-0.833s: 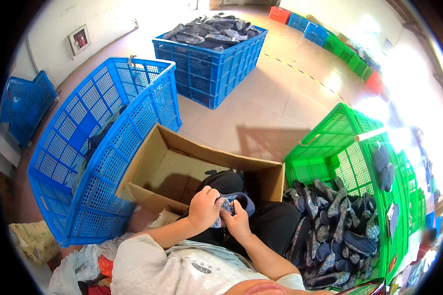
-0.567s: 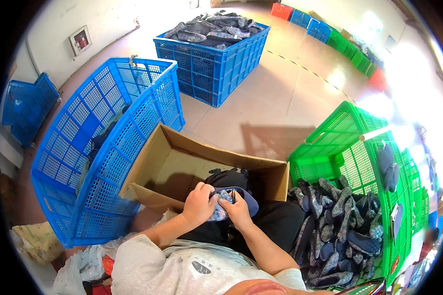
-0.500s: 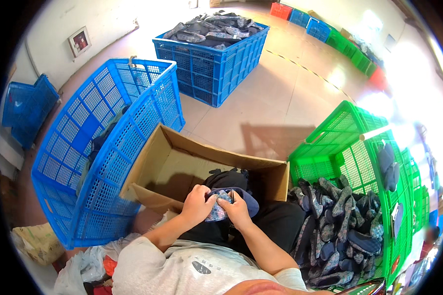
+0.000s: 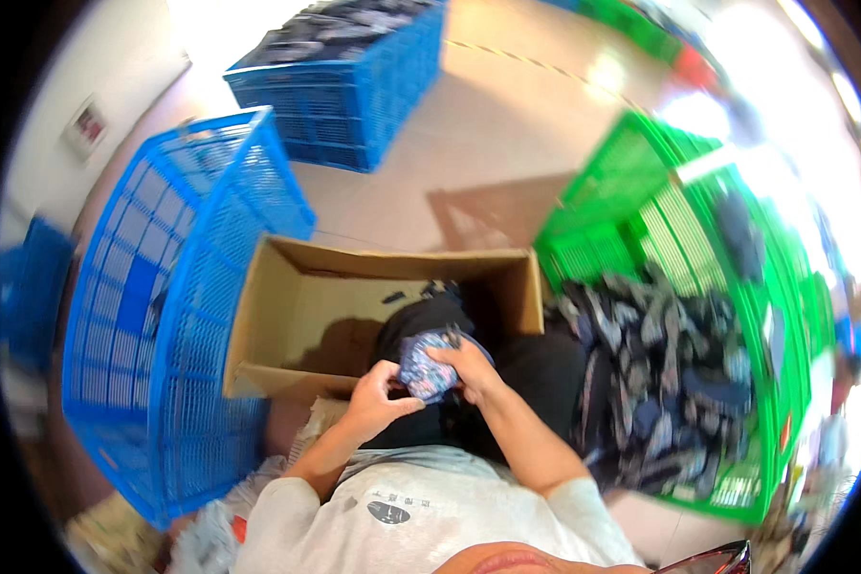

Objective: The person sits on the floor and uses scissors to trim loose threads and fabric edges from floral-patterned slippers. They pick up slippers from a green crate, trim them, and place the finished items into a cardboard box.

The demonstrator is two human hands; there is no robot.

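Turned since the earlier frame, the patterned cloth shoe (image 4: 427, 365) showed more of its face, clasped by the right grip (image 4: 475, 373); the left grip (image 4: 369, 398) met its edge, how firmly I couldn't tell. Work on it seemed unfinished. Ahead gaped a cardboard box (image 4: 301, 297); rightward, a green crate (image 4: 598, 191) held similar pieces, apparently remaining; leftward stood a blue crate (image 4: 210, 364); farther, pale floor (image 4: 507, 134).

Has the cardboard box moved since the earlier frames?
No: the cardboard box still sits with its right end by the left side of the green crate; the whole view shifted.
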